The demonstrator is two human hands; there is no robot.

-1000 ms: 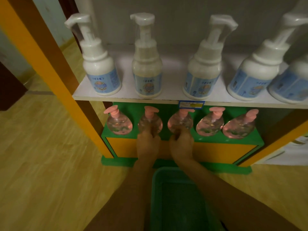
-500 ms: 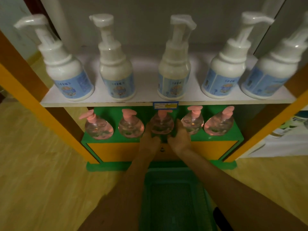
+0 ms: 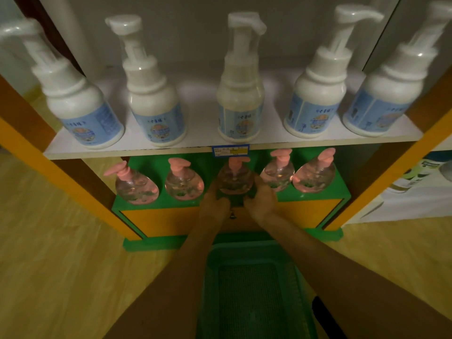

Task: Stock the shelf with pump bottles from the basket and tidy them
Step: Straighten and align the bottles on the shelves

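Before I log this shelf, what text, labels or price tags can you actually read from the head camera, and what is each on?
Nothing reads clearly.
Blue labels on the white pump bottles: a short line of characters over a cartoon picture, too blurred to read.
Price tag on the upper shelf edge: blue with a yellow patch, print too small.
Pink pump bottles: no label visible.

Five upright pink-pumped bottles [image 3: 235,179] along green shelf [image 3: 342,189]
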